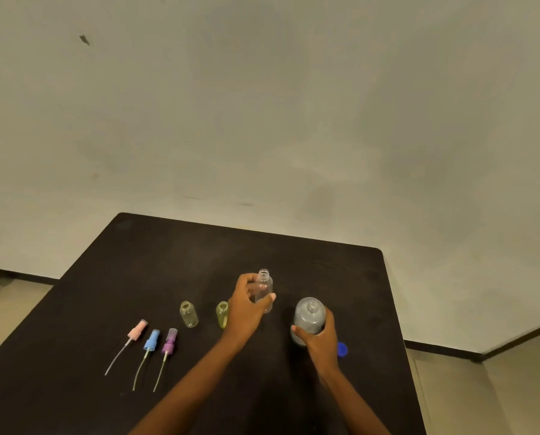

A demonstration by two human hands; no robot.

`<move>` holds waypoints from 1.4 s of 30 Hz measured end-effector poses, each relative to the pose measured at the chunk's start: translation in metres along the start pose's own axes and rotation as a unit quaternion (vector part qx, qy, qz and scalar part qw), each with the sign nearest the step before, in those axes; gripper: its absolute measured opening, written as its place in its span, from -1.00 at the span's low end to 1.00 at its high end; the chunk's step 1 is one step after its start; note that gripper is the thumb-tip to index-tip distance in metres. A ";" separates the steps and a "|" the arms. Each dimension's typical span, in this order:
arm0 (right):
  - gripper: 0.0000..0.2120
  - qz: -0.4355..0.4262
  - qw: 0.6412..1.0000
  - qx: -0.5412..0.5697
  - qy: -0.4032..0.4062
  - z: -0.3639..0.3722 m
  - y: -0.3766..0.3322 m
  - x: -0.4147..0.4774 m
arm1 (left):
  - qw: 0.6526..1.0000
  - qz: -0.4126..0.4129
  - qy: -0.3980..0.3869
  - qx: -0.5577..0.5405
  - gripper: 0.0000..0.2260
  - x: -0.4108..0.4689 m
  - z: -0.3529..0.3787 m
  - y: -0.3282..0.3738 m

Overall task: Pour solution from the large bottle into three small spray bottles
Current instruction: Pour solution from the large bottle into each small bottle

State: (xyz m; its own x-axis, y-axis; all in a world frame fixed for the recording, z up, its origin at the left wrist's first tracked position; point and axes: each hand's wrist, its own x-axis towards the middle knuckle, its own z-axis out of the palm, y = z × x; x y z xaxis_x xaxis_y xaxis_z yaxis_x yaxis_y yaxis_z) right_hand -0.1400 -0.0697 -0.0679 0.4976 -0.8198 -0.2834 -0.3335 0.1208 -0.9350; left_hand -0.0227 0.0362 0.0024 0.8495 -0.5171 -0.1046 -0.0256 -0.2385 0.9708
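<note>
1. Three plastic spray tops lie side by side on the black bench (168, 262), at the near left: a pink spray top (138, 329), a blue spray top (151, 340) and a purple spray top (169, 342). Each has a thin tube that points back toward the person.
2. A small round blue cap (342, 350) lies on the bench, just beside the right wrist.
3. The right grip (320, 339) is wrapped round the big clear plastic bottle (309, 315). This bottle stands upright and its mouth is open.
4. Further left stand two little bottles with open mouths: a small clear bottle (188, 313) and a small yellow-looking bottle (222, 313). The yellow-looking one is partly hidden behind the left grip (246, 306).
5. The left grip holds a third small clear bottle (264, 285) upright, near the big bottle. Its mouth is open too. I cannot tell if it touches the bench.
6. Behind the bench is a pale wall (262, 105).
</note>
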 end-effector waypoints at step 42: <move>-0.32 -0.507 0.819 -0.204 0.175 -0.037 -0.318 -0.083 | 0.947 0.244 -0.200 -0.054 -0.70 -0.021 -0.124 0.249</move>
State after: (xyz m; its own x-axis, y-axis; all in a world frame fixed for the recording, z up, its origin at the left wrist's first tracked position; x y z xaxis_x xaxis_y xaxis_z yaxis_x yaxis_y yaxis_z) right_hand -0.1045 -0.0608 0.2608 0.4473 -0.5024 0.7399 -0.1661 -0.8596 -0.4833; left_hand 0.0186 0.0900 0.2727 0.4815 -0.8199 0.3097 -0.2917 0.1833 0.9388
